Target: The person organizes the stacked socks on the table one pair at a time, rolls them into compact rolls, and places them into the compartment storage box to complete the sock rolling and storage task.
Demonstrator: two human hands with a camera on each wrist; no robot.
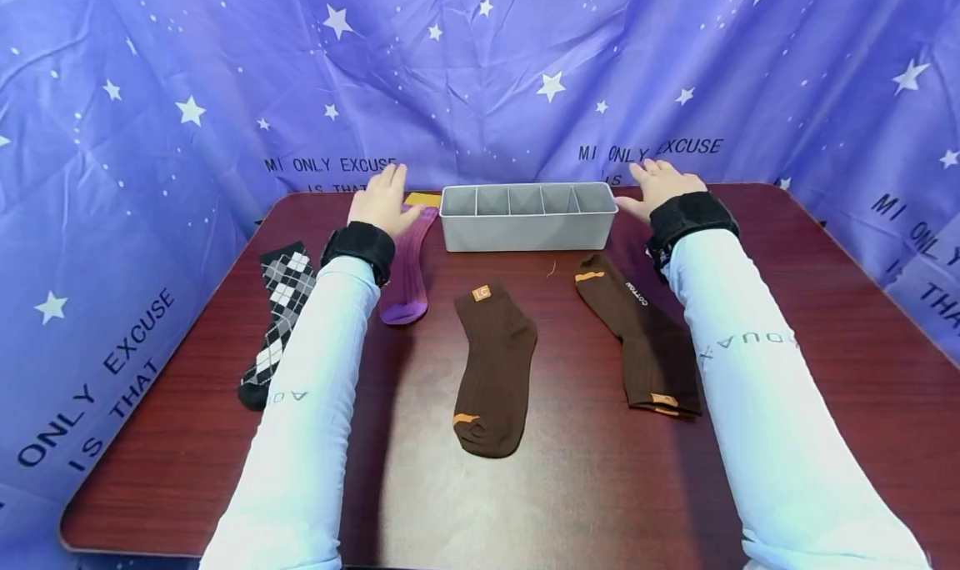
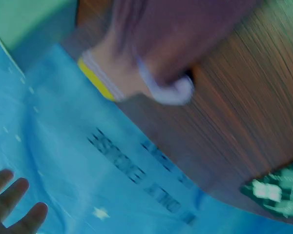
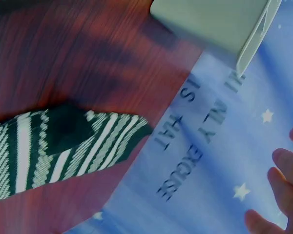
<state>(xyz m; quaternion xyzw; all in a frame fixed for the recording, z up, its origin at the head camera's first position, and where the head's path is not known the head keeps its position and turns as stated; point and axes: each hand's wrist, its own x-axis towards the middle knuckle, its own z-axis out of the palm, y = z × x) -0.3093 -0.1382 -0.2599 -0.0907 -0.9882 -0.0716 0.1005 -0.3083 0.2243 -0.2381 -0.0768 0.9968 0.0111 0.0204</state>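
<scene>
Grey organizer sits between left grip and right grip

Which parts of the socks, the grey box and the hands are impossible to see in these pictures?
- Head view: the white left sleeve covers part of the black-and-white argyle sock.
- Head view: the left hand hides the purple ribbed sock near its yellow cuff.
- Head view: the grey plastic divider box shows no compartment floors.
- Left wrist view: motion blur.
- Right wrist view: right hand cut off by the edge.
</scene>
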